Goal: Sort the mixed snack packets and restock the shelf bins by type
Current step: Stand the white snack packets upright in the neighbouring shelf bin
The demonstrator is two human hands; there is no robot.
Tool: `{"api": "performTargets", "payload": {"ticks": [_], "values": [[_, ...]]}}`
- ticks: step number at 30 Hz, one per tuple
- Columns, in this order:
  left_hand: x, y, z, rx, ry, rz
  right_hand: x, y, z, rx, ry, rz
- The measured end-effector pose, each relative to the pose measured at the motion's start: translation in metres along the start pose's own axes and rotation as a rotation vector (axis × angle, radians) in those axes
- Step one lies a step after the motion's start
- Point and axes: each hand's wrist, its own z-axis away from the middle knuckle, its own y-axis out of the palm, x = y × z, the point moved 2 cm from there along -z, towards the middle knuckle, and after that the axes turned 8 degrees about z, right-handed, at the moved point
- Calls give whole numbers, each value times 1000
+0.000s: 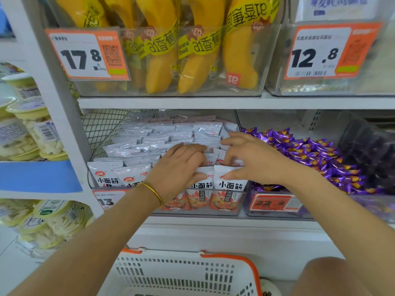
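A clear bin (240, 207) on the middle shelf is packed with rows of white snack packets (136, 144) printed with black characters and an orange picture. My left hand (178, 165) lies over the front rows, thumb and fingers pinching the top of a front packet (202, 184). My right hand (248, 159) reaches in beside it, its thumb and fingers pinching the top edge of the neighbouring front packet (230, 184). Both packets stand upright at the bin's front right.
A bin of purple wrapped candies (310, 154) sits to the right. Above, a clear bin holds yellow banana bread packs (192, 60). Tubs with pale lids (32, 129) fill the left shelves. A white basket with an orange rim (186, 272) stands below my arms.
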Motion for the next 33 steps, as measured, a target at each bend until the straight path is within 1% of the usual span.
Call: {"api": "performTargets", "payload": {"ticks": [1, 2, 4, 6, 8, 10, 12, 13, 15, 17, 19, 20, 21, 22, 23, 24, 25, 26, 27, 28, 30, 31, 33], "values": [[-4, -2, 1, -26, -58, 19, 0, -3, 6, -64, 34, -50], [-8, -3, 1, -40, -126, 15, 2, -4, 11, -106, 70, -48], [-15, -4, -1, -16, -250, -29, 14, 5, 18, -114, 109, 82], [-18, 0, -5, 54, -358, -28, 22, 21, 17, -93, 132, 166], [-17, 3, -9, 76, -396, 15, 19, 28, 12, -97, 148, 185], [-20, 1, -11, 24, -394, 69, 14, 27, 9, -121, 147, 155], [-21, -6, -10, -52, -412, 40, 12, 26, 10, -133, 118, 163], [-17, -10, -7, -60, -464, 8, 14, 26, 10, -120, 104, 173], [-7, -16, 5, -58, -635, -18, 16, 27, 13, -111, 104, 159], [1, -16, 16, -2, -739, -12, 20, 26, 14, -137, 121, 123], [1, -15, 19, 62, -756, 9, 26, 23, 19, -163, 85, 102], [-3, -17, 16, 35, -765, 28, 25, 22, 24, -195, 74, 74], [-8, -22, 10, -30, -761, 47, 20, 20, 31, -235, 82, 23], [-18, -28, 1, -118, -712, 58, 10, 18, 41, -277, 108, -35], [-32, -33, -12, -203, -614, 72, -6, 16, 53, -325, 149, -86], [-49, -35, -28, -265, -490, 98, -27, 14, 64, -362, 207, -122], [-69, -32, -47, -289, -368, 129, -54, 14, 75, -368, 278, -148], [-87, -25, -68, -257, -266, 174, -82, 15, 85, -345, 354, -162], [-103, -11, -90, -161, -198, 218, -110, 17, 93, -296, 424, -172], [-116, 6, -114, -33, -177, 250, -135, 20, 97, -229, 475, -182], [-130, 44, -151, 241, -258, 248, -169, 34, 95, -58, 511, -192], [-132, 61, -164, 351, -312, 214, -178, 42, 90, 27, 512, -202], [-134, 88, -175, 508, -387, 165, -188, 62, 79, 121, 511, -236]]}}
